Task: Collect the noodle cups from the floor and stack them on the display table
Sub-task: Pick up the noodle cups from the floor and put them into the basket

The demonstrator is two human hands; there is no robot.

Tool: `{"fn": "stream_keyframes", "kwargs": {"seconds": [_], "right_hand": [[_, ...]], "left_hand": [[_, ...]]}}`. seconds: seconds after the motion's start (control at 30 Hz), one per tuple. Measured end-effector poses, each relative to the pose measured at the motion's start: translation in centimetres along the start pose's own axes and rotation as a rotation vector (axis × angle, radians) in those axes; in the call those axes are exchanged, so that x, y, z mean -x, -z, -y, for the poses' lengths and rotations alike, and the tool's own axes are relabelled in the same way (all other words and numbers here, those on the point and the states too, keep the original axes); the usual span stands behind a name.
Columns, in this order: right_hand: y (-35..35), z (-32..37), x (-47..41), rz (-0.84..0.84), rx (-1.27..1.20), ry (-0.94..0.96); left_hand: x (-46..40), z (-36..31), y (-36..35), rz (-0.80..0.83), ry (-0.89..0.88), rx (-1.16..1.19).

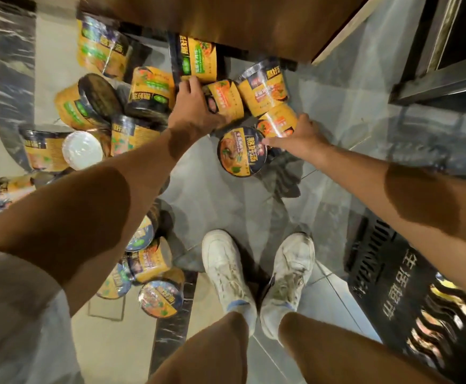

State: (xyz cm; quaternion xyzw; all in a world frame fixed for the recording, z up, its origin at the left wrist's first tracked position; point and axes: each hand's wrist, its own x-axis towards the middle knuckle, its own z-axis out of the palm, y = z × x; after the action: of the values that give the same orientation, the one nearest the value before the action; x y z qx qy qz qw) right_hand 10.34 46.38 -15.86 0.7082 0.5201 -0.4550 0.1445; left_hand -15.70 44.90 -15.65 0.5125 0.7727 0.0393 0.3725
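Several yellow-and-black noodle cups lie scattered on the tiled floor in the head view, most tipped on their sides. My left hand (196, 105) grips one lying cup (225, 99), thumb curled over its side. My right hand (301, 138) reaches onto another tipped cup (277, 121), fingers spread over it; the grip is partly hidden. A cup with its printed lid facing up (241, 152) lies just below my right fingers. The wooden display table (240, 20) overhangs the pile at the top.
More cups cluster at the left (103, 48) and by my left leg (161, 299). My white shoes (226, 270) stand on the grey tiles. A black printed floor mat (409, 295) lies at the right, and a dark metal frame (442, 79) stands at the upper right.
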Motion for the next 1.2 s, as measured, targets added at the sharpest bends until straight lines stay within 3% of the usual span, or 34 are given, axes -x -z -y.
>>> {"fn": "stream_keyframes", "kwargs": {"seconds": [0.13,0.27,0.5,0.73,0.97,1.2], "right_hand": [[0.1,-1.5,0.2,0.016,-0.119,-0.041],[0.4,-2.4,3.2,-0.041,-0.353,-0.150],[2.5,-2.2,14.5,-0.039,-0.673,-0.196],[8.1,-1.6,31.6,-0.046,-1.011,-0.176],[14.2,-6.0,45.7,-0.137,-1.247,-0.190],[15.8,-16.2,52.0,-0.230,-1.456,-0.403]], "left_hand": [[0.3,-0.1,-0.1,0.080,-0.029,-0.135],[2.0,0.1,0.7,0.098,0.119,-0.148],[9.7,-2.7,5.7,0.073,0.299,0.106],[23.3,-12.1,12.5,0.091,0.256,0.519],[36.2,-21.6,15.4,0.208,0.206,0.484],[44.5,-28.6,9.8,0.334,0.151,0.505]]}}
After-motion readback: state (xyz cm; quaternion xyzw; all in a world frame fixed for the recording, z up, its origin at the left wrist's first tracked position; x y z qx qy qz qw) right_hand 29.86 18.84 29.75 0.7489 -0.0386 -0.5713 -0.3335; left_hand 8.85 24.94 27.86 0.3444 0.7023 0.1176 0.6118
